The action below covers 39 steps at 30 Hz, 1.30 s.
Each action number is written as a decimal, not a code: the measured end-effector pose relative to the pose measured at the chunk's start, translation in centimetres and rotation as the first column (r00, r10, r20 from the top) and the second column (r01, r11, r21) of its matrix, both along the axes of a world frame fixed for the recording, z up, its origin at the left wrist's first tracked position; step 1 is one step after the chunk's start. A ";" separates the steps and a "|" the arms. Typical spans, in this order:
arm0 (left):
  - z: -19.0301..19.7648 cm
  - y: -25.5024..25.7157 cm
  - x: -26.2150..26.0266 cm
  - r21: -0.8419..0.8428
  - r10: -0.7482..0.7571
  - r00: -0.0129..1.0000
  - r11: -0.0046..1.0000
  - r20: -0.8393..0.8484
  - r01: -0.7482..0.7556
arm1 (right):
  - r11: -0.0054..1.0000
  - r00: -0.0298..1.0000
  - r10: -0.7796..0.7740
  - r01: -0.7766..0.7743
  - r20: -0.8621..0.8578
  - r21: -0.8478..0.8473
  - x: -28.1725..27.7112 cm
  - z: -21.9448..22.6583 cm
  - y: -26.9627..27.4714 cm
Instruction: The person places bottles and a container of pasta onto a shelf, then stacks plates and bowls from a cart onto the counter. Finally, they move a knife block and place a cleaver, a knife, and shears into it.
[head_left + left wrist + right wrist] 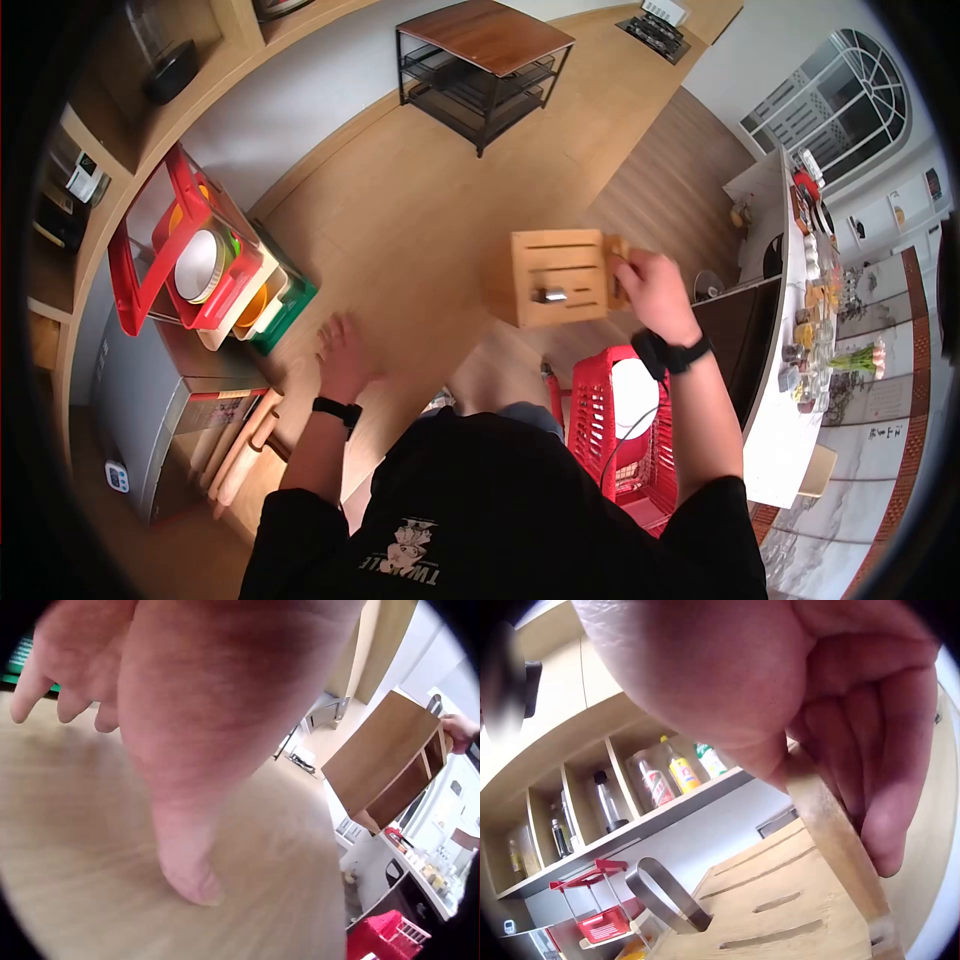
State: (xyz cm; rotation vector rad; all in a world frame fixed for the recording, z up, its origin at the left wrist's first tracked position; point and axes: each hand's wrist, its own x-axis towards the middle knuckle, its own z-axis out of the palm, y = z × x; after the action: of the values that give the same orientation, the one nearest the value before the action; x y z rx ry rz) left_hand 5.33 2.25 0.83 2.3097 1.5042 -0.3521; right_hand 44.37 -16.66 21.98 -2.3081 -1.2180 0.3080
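Note:
A wooden knife block [560,262] with several slots is raised in front of me, right of centre in the head view. My right hand [655,295] grips it by the wooden handle [832,832] on its side, fingers curled around the bar. A bent steel loop [656,896] sticks up from one slot. The left wrist view catches the block [382,757] from its side, tilted, with an open gap along one edge. Over the wooden counter [400,220], my left hand [345,360] hangs with its fingers spread and holds nothing.
Left, a red-handled rack [180,250] with bowls stands on a grey cabinet, beside rolling pins [245,455]. A wood-topped metal shelf [487,35] is at the counter's back. A red basket [590,400] is below the right arm. Jars line the right-hand worktop [775,450].

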 end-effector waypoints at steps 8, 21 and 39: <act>-2.2 7.0 -2.9 -0.070 -0.142 0.989 0.988 -0.051 0.138 | 0.935 0.943 0.332 -0.325 0.028 -0.140 -0.1 -2.3 14.4; 0.2 6.6 -1.2 -0.222 0.026 0.998 0.975 0.056 -0.013 | 0.723 0.725 0.688 -0.688 -0.016 -0.062 3.2 -1.9 27.3; 1.6 6.0 0.1 -0.242 0.134 0.991 0.961 -0.008 -0.132 | 0.686 0.667 0.711 -0.728 -0.224 0.009 3.6 -28.5 18.8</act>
State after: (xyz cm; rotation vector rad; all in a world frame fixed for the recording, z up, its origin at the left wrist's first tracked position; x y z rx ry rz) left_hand 5.39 8.20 2.38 2.0081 1.5109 -0.4617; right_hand 48.00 2.13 -6.50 -1.6680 -1.9921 0.8695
